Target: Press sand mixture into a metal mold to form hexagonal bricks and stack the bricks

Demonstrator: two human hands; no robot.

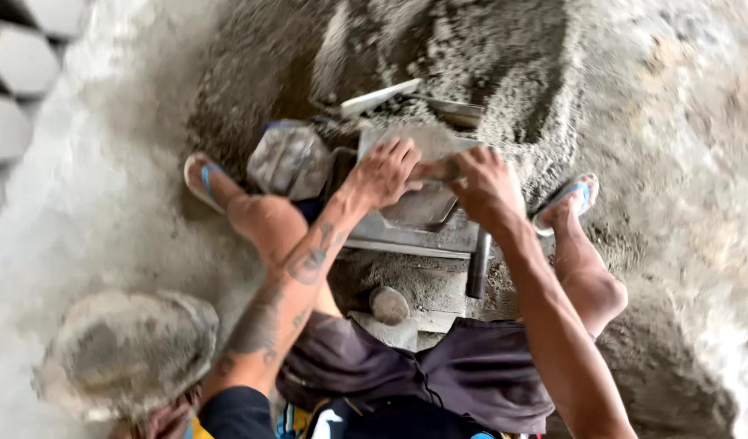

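Both hands pressed at a grey metal mould (423, 232).
Left hand (384, 172) lay spread on the damp mix; right hand (481, 185) gripped a small tool (437, 169); filling looked unfinished.

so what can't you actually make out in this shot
- Head view: what the left hand and right hand press on the metal mould; the hands cover it.
- Whether either grip is closed: fingers blurred.
- The grey lump at lower left: motion blur.
- The pale blocks: cut off by the left edge.
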